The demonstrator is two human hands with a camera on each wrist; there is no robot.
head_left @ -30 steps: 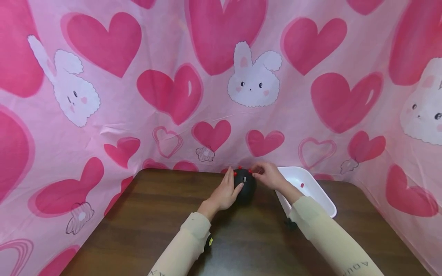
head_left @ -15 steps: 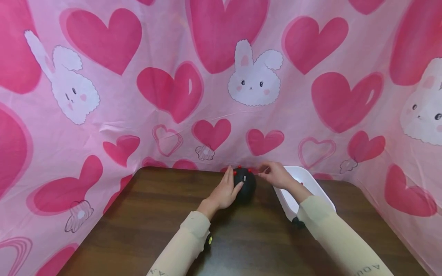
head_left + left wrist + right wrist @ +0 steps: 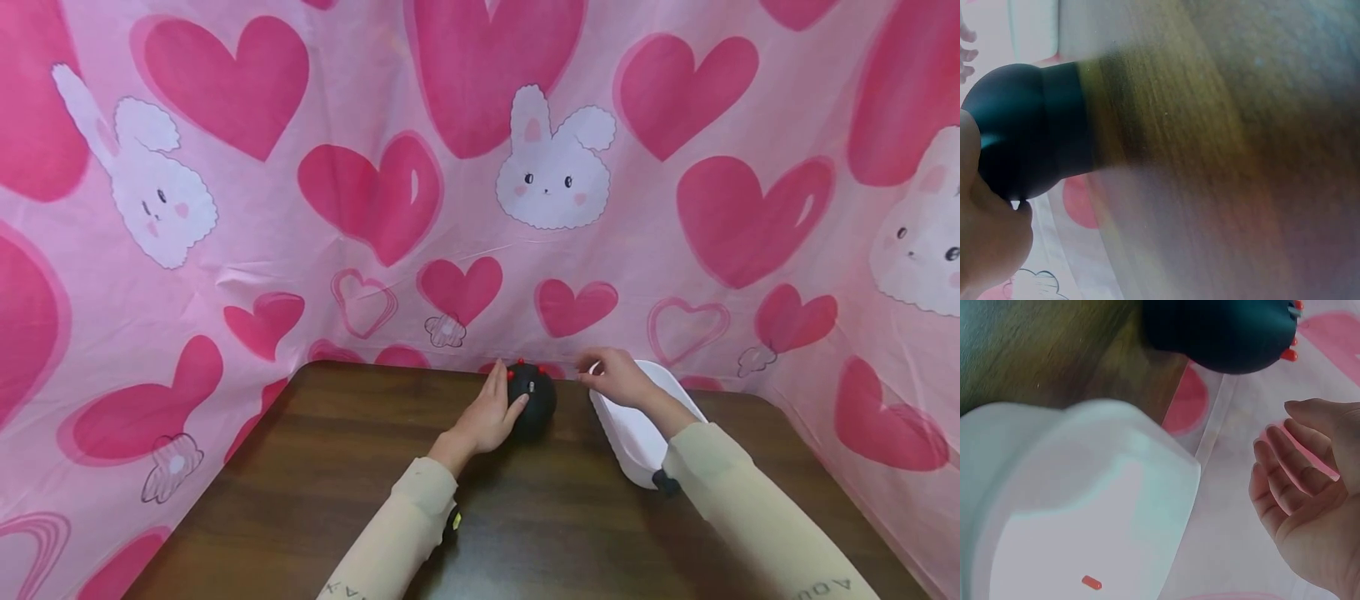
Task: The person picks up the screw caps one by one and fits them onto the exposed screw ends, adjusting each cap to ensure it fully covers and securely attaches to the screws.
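Observation:
A black ball-shaped object (image 3: 537, 408) stands on the table on a short cylindrical base. Small red pegs (image 3: 542, 369) stick out near its top, beside a small silver piece. My left hand (image 3: 483, 421) holds its left side, fingers along the far side and thumb across the front. To the right, apart from it, my right hand (image 3: 618, 379) hovers by the far end of a white tray (image 3: 630, 437). In the right wrist view its palm shows, fingers loosely bent, with nothing between them. A loose red peg (image 3: 1091, 582) lies in the tray.
The brown wooden table (image 3: 360, 467) ends close behind the black object, against a pink cloth (image 3: 480, 237) printed with hearts and rabbits. My right forearm passes over part of the tray. A black-and-yellow piece (image 3: 454, 521) shows beside my left sleeve.
My right hand has left the red peg at the black object's right side and moved right, towards the tray. The left hand stays in place on the black object.

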